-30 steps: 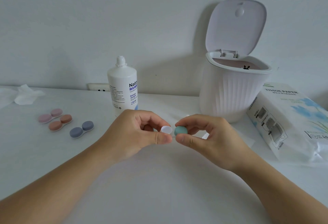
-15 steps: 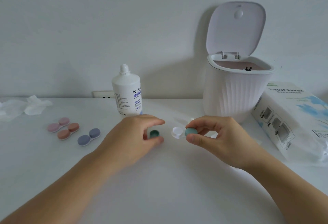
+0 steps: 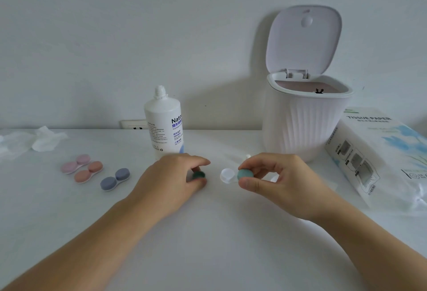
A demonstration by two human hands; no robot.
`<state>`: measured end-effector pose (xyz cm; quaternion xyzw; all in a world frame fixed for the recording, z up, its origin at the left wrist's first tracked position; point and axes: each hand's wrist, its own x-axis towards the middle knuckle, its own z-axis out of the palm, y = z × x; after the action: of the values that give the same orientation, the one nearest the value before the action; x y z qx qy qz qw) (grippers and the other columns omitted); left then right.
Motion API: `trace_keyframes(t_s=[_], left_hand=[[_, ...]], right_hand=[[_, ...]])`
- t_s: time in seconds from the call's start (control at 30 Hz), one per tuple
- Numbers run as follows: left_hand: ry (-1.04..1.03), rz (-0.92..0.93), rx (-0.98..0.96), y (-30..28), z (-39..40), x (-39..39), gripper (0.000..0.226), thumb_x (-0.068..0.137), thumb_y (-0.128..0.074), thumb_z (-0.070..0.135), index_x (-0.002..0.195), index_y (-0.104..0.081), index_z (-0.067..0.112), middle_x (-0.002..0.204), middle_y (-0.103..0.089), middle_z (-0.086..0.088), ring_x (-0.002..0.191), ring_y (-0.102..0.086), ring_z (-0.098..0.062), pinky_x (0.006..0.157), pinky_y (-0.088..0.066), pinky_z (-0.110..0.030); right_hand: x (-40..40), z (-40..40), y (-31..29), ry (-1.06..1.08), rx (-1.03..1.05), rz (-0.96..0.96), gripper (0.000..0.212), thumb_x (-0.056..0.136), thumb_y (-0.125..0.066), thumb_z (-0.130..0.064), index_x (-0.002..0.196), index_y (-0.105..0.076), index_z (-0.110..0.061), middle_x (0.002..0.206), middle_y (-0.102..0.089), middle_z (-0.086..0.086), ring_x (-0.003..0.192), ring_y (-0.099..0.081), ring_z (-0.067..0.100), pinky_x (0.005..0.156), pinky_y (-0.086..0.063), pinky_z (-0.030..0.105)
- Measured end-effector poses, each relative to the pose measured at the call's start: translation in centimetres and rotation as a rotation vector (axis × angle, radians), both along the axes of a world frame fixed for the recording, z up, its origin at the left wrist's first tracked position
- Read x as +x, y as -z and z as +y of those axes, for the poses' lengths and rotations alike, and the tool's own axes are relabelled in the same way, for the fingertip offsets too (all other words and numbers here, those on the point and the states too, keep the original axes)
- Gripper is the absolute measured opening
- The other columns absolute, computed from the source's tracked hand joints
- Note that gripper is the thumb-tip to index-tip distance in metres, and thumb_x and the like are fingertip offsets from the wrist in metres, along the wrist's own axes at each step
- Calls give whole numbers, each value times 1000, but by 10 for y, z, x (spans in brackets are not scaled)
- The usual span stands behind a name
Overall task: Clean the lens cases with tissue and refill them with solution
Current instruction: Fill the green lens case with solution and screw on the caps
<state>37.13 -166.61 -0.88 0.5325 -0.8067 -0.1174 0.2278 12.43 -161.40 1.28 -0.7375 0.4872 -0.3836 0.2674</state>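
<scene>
My right hand pinches a lens case by its capped teal end; the other white well is uncapped and points left. My left hand pinches the dark green cap low over the white table, a little left of the case. Three closed cases lie at the left: pink, orange and blue-grey. The white solution bottle stands upright behind my left hand. A tissue paper pack lies at the right.
A white ribbed bin with its lid up stands behind my right hand. Crumpled tissues lie at the far left by the wall. A wall socket sits behind the bottle. A small white object lies partly hidden behind my right hand.
My left hand took the green cap off the case and carried it left and down toward the table. My right hand kept hold of the case and shifted slightly right.
</scene>
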Motion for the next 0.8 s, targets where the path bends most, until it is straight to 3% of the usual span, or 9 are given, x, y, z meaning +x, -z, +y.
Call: trace_keyframes(t_s=[0.2, 0.33, 0.47, 0.57, 0.8], left_hand=[[126, 409, 7, -5, 0, 1, 28, 99, -63, 27, 109, -68, 52, 88, -64, 27, 58, -52, -3, 58, -41, -7], [174, 557, 33, -12, 4, -2, 16, 93, -55, 47, 97, -71, 48, 74, -64, 10, 58, -48, -5, 56, -41, -14], [179, 729, 100, -14, 8, -6, 20, 73, -74, 53, 88, -70, 40, 77, -67, 15, 62, -48, -12, 58, -43, -20], [228, 791, 142, -13, 12, -9, 32, 62, -81, 51, 84, -68, 31, 84, -71, -6, 64, -48, -23, 61, -43, -36], [308, 689, 190, -16, 25, -19, 30, 65, -85, 36, 82, -62, 28, 98, -77, 8, 64, -51, -12, 65, -49, -39]], right_hand=[[-1, -1, 0, 5, -6, 14, 9, 84, -80, -29, 90, -74, -33, 80, -71, -20, 76, -66, -3, 62, -43, 7], [-1, -1, 0, -4, -5, 18, 8, 84, -79, -31, 90, -74, -33, 80, -71, -19, 77, -66, -1, 63, -45, 9], [0, 0, 0, -8, -4, 24, 8, 85, -79, -30, 90, -74, -32, 80, -71, -20, 76, -66, -2, 62, -45, 9], [1, 1, 0, -10, 5, 19, 8, 84, -80, -29, 89, -75, -32, 78, -71, -21, 75, -66, -3, 60, -42, 6], [4, 2, 0, -23, 7, 17, 11, 84, -79, -33, 94, -75, -32, 83, -72, -20, 78, -67, -1, 65, -43, 6]])
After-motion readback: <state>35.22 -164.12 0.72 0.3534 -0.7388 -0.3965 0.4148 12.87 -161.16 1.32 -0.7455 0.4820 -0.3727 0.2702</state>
